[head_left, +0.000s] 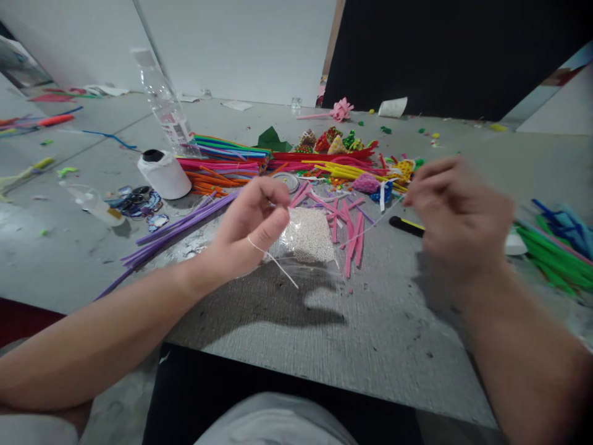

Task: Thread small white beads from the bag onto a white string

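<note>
while curling the left hand [252, 225] over the near-left edge of a clear bag of white beads [311, 236], at nine o'clock, hold thumb and forefinger tips close together, with a white thread [283, 271] looped across the thumb and pointing its loose end to five o'clock. cannot tell about any pinch between those fingers. at three o'clock, well apart from the bag, hold the right hand [456, 216] above the surface [370, 346], blurred, with fingers bunched together on a fine strand [386, 215] slanting down to eight o'clock. cannot trace the strand past the pink strips [348, 230], just beside the bag at three. find the bag lying on the surface between both hands. see also a black-handled tool [406, 226] at six from the right fingertips, purple stems [180, 231] at nine beyond the left hand, a white spool [165, 176] near ten and yellow stems [347, 172] at one.
</note>
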